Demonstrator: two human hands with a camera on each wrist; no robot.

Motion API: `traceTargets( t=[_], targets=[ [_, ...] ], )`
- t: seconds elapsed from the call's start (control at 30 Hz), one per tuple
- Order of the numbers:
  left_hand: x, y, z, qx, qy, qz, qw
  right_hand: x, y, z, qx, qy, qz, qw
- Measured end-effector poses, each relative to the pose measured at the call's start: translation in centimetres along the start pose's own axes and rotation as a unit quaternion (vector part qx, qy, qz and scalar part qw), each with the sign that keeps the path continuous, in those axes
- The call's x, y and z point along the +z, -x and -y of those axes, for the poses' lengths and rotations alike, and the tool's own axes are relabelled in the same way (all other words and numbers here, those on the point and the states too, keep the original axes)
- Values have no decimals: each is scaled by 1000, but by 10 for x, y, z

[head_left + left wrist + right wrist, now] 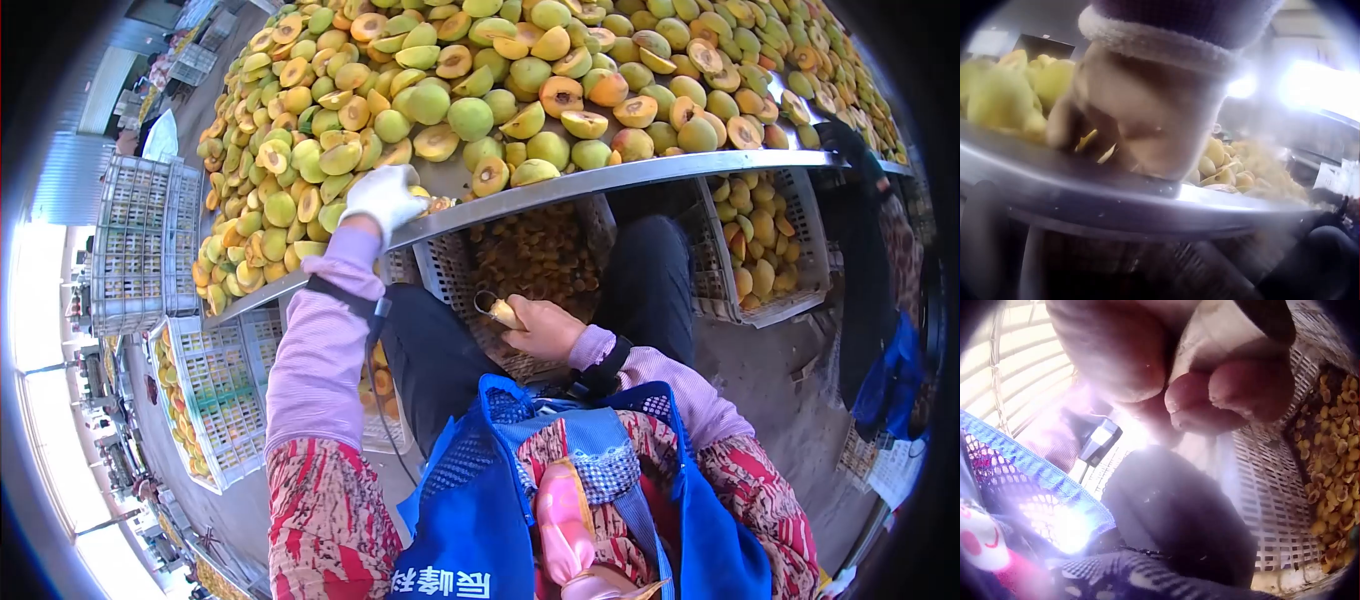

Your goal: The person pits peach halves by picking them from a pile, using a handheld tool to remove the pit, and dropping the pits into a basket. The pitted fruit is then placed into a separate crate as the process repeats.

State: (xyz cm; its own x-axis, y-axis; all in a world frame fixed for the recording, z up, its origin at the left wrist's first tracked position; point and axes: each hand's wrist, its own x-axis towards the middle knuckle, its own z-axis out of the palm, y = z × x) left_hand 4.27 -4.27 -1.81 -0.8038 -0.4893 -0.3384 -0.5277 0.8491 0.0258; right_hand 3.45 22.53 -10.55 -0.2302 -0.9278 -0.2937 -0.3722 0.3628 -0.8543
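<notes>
The left hand, in a white glove point(385, 200), is at the metal rim point(600, 178) of a table heaped with halved yellow-green fruit point(435, 143). In the left wrist view this hand point(1147, 112) is blurred, its fingers down behind the rim point(1085, 178); a yellow piece shows beside them, but whether it is gripped is unclear. Over the crate between the knees, the bare right hand point(548, 330) grips a pale-handled tool point(503, 314) with a metal ring at its end. In the right wrist view the fingers point(1235, 394) curl round the pale handle point(1213, 334).
Below the rim, a white crate point(445, 275) holds cut fruit pieces point(535, 250). Another crate point(808, 240) of fruit stands to the right. More crates point(215, 400) stand at the left, some stacked point(130, 240). Another person's dark-gloved hand point(845, 140) is at the rim on the right.
</notes>
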Motion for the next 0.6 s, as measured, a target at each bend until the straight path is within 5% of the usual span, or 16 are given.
traceTargets(
  t=[0.1,0.17,0.3,0.37,0.4,0.53,0.6],
  targets=[
    [22,9,11,92,74,-91,989,6,-2,2,-18,8,13,1000],
    [47,4,11,114,433,-141,883,6,-4,6,-24,17,29,999],
    [45,-8,-9,65,333,-163,926,9,-5,3,-2,20,44,999],
    [30,-7,-27,-3,138,-154,978,12,-5,-1,-8,7,34,999],
    [30,-10,-32,-1,138,-154,978,12,-7,-1,-7,7,32,999],
    [37,-15,-29,-50,169,-183,967,6,-4,13,28,-96,-6,995],
    [43,-11,-17,-1,391,-300,870,-1,-1,17,46,-176,-27,983]
  ],
)
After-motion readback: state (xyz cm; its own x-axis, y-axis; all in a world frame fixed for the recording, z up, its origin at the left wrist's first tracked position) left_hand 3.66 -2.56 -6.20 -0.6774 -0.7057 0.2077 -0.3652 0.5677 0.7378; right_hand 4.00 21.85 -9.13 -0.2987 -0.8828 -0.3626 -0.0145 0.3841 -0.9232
